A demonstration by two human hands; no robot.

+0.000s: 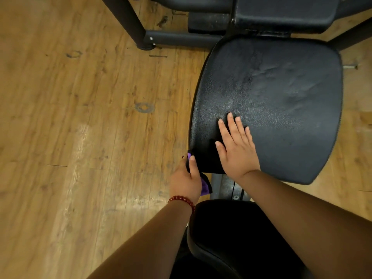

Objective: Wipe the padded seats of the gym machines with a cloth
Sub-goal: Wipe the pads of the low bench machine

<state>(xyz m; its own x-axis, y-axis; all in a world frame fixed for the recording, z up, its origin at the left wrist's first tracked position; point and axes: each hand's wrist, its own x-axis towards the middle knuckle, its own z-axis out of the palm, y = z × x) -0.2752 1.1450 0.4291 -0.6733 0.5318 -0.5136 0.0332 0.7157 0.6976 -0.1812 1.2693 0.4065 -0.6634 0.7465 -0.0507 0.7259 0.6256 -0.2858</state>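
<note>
while the right hand (235,150) lies flat on the padded seat (281,87), its fingers straight and slightly spread and holding nothing, the left hand (186,182) curls around a cloth (205,187) at the seat's near left corner. the thumb presses the cloth against that corner, and a purple fold hangs out below the palm, just off the seat's edge. a darker part of the cloth seems to lie over the corner between the two hands, but it blends into the black upholstery and its outline cannot be told for sure.

the seat is a wide black pad with a pebbled, creased surface and rounded corners. the right palm sits near its front left edge, with the fingertips pointing toward the middle. a string of red beads (182,199) circles the left wrist.

beyond the seat stands another black pad (281,15), touching or nearly touching its far edge. dark metal frame tubes (181,38) run from there to the left and meet a slanted post on the wooden floor (80,117). nearer the camera, between the forearms, a third black cushion (231,238) fills the lower middle, and a grey metal rail (227,186) shows in the gap between it and the seat.
</note>
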